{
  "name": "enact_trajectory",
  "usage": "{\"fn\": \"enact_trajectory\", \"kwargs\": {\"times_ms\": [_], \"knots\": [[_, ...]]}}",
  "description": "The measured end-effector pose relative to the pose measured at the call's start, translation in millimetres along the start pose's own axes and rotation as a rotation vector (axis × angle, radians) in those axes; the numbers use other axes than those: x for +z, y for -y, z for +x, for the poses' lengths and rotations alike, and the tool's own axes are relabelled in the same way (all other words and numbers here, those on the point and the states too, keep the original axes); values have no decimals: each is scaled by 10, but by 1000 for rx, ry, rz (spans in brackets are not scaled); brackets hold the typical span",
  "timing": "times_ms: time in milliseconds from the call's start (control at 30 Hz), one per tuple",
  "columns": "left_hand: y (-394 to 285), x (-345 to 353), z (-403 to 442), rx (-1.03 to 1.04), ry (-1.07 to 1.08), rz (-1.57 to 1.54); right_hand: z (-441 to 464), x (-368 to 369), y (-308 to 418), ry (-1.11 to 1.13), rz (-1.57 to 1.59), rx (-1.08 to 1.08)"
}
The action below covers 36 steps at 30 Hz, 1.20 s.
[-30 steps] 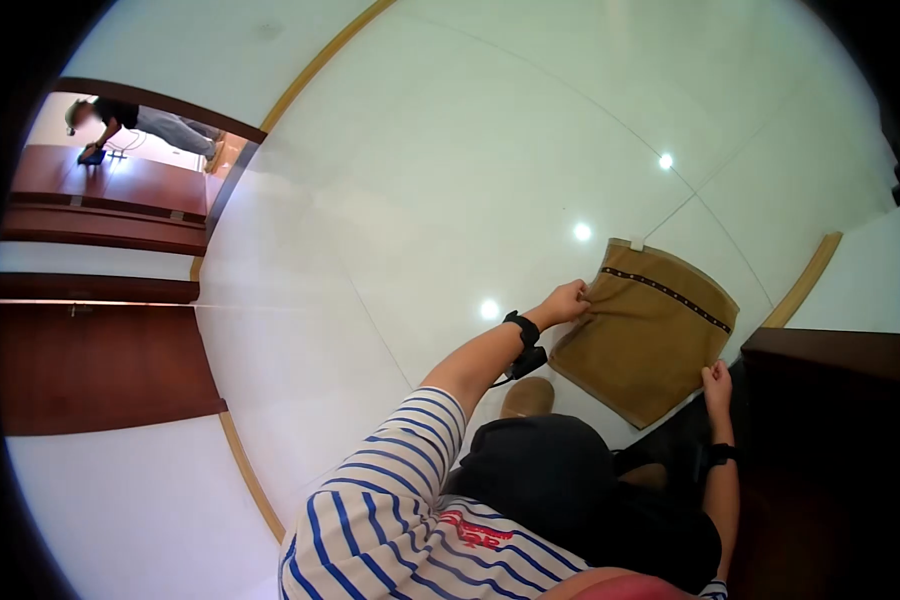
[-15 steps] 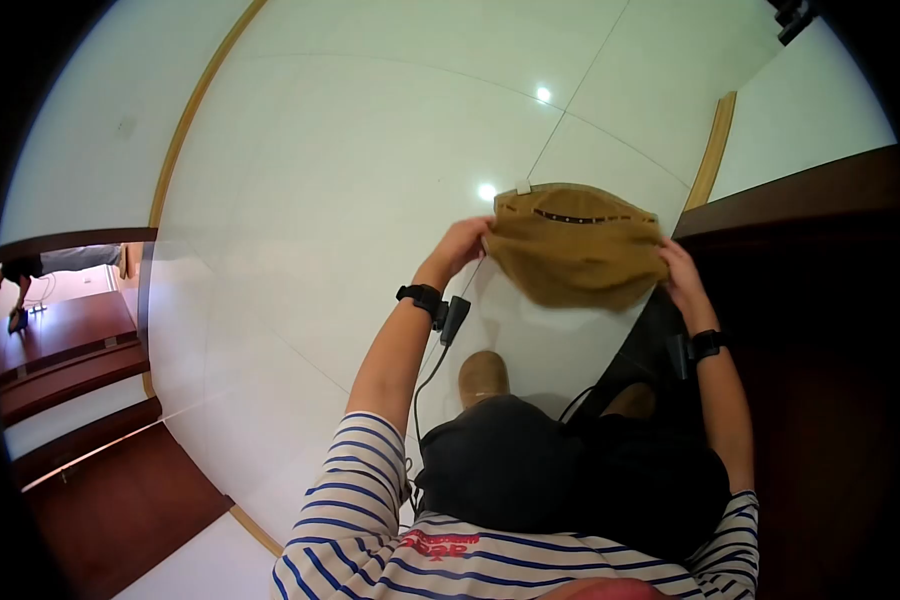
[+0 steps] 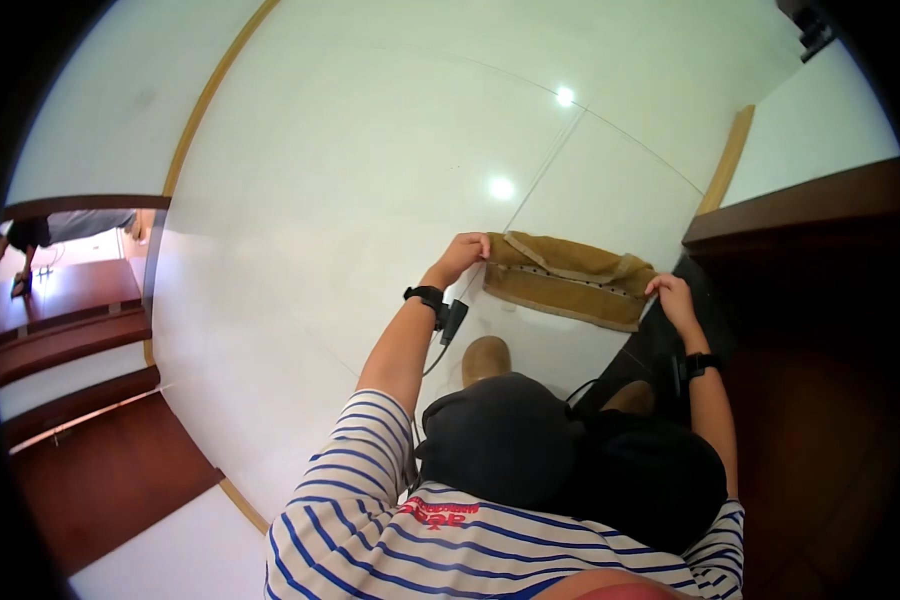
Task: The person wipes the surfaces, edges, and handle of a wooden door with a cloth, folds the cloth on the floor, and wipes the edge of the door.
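Note:
A mustard-brown piece of cloth (image 3: 570,298) is stretched out sideways in front of me, above the floor. A pale trim edge runs along it, and a dark strip with small light dots shows in its fold. What kind of cloth article it is, I cannot tell. At its left upper corner my left hand (image 3: 463,256) pinches the fabric. My right hand (image 3: 673,298) has fingers closed on the right end. Both wrists wear black straps with small dark devices.
Pale glossy floor tiles (image 3: 370,200) lie below, with my brown shoes (image 3: 487,358) on them. A dark wooden piece of furniture (image 3: 800,215) stands at right. On the left are a reddish-brown wooden surface (image 3: 120,480) and a mirror (image 3: 80,270) reflecting a person.
The cloth has swung from hanging broad and rounded to a narrower, folded band. Its dotted strip now lies lower, and the upper edge has flopped over. Both hands still hold its ends.

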<state>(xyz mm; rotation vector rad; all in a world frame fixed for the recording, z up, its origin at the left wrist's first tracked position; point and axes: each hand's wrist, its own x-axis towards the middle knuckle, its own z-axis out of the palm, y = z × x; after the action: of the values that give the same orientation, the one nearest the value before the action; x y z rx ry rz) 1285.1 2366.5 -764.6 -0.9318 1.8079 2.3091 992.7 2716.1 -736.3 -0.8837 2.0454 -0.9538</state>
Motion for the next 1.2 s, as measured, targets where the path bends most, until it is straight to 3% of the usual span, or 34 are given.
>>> {"fn": "enact_trajectory", "kwargs": {"times_ms": [67, 133, 200, 267, 333, 367, 400, 433, 467, 533, 633, 700, 867, 967, 1067, 1200], "knots": [[-69, 89, -32, -12, -78, -21, -46, 36, 89, -85, -3, 40], [-163, 135, -76, -31, -61, -32, -27, 33, -32, -24, 98, 111], [-320, 164, -78, 1, 13, -25, 31, 79, -220, -82, 150, -27], [-529, 219, -74, -73, 7, -47, 140, -48, -276, 84, 223, 342], [-751, 218, -35, -39, -30, -82, 78, -114, 324, 10, 732, 280], [-869, 289, -9, 63, -87, -356, 124, -199, 481, 76, 967, 337], [-896, 236, 4, 70, -108, -349, 159, -258, 608, 137, 1203, 398], [-854, 229, 19, -33, -92, -307, 189, -324, 684, 322, 1227, 484], [-841, 235, 54, -131, -70, -264, 197, -293, 600, 326, 1227, 484], [-468, 100, 338, -215, -118, 132, 351, -183, 293, 253, 544, 437], [-537, 154, 218, -335, -254, 383, 332, -14, 137, 152, 456, 322], [-399, 94, 246, -105, -255, 482, 279, -42, 224, 78, 445, 248], [-618, 50, 88, -110, -195, 267, 343, -261, 141, -123, 398, 18], [-925, 121, -54, 108, -46, 276, 431, -442, 198, -292, 320, -88], [-1066, 165, -35, 278, -69, 316, 422, -620, 484, -435, 347, -151], [-1170, 254, -97, 316, -67, 304, 366, -588, 731, -479, 225, -169]]}}
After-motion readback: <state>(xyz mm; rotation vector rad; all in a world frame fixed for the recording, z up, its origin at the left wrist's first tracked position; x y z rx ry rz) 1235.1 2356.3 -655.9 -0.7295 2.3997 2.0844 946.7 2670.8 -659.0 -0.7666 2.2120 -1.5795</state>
